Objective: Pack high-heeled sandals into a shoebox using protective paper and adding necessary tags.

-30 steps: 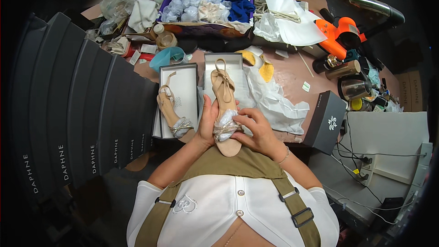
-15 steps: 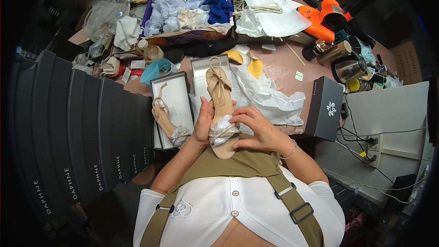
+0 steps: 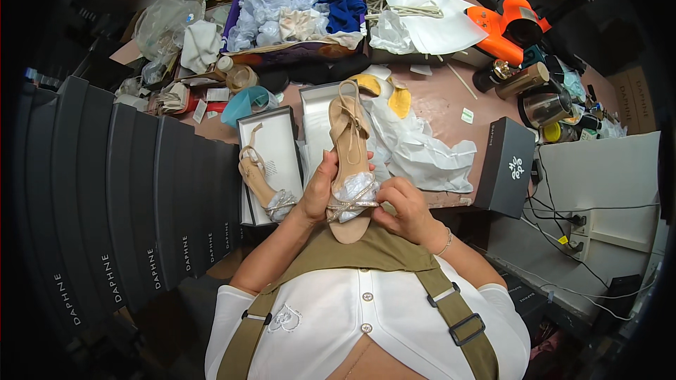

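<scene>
My left hand (image 3: 318,188) grips a beige strappy sandal (image 3: 350,148) by its side, toe end toward me. My right hand (image 3: 403,205) pinches the sparkly toe strap, which has white tissue stuffed under it. The sandal hovers over the front edge of the brown table (image 3: 436,102). Its twin, a second beige sandal (image 3: 258,183), lies in an open white-lined shoe box (image 3: 271,142) just left of my left hand. Another open box tray (image 3: 315,114) sits behind the held sandal.
Crumpled white tissue paper (image 3: 422,151) lies right of the hands, beside a black box lid (image 3: 508,167). A row of dark shoe boxes (image 3: 134,204) stands at left. At the back are a box of stuffing paper (image 3: 296,10), an orange tool (image 3: 501,28) and metal cups (image 3: 542,105).
The sandal and both hands stay together in the same grip; the view has shifted slightly, and my right fingers have worked along the toe strap.
</scene>
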{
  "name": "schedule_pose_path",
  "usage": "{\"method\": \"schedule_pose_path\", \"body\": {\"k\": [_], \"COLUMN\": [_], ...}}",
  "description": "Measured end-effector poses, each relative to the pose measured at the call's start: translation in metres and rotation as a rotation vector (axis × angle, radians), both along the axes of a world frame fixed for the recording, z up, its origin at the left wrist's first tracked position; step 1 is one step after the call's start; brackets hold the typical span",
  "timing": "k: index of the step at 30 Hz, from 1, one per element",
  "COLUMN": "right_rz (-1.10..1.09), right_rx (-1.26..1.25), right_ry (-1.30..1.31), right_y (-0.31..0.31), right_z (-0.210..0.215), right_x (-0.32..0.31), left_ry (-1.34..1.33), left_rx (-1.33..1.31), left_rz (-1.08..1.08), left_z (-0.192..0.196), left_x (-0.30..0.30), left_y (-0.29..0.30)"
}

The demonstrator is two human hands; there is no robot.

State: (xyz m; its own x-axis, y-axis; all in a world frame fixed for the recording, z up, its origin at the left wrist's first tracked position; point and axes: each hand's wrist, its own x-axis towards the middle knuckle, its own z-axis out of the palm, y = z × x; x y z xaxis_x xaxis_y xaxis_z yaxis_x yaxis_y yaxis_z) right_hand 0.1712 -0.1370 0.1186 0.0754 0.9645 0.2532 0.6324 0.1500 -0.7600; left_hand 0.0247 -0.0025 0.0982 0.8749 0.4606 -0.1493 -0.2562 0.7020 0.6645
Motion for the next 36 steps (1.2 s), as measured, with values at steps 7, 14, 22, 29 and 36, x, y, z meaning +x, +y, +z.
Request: {"method": "schedule_pose_path", "body": {"k": [7,14,22,29,36], "right_rz": [0.097,0.028,0.284,0.366,0.090], "right_rx": [0.152,0.002,-0.081,-0.276,0.084], "right_ry": [-0.111,-0.175,-0.094,-0.133,-0.008], "right_y": [0.021,0.026,0.029,0.027,0.024], "right_z": [0.033,0.022,0.029,0.019,0.032], "right_x": [-0.001,-0.017,-0.001,-0.001,-0.004], "left_ry": [0.033,0.021,0.060,0.036,0.085], "left_rx": [0.022,0.015,-0.010,-0.057,-0.107], "left_rz": [-0.007,0.038,0.022,-0.003,0.075], "left_z": [0.004,0.012,0.002,0.000,0.004], "left_x": [-0.005,0.003,-0.003,0.002,0.002], "left_y": [-0.003,-0.007,-0.006,-0.009,-0.001]}}
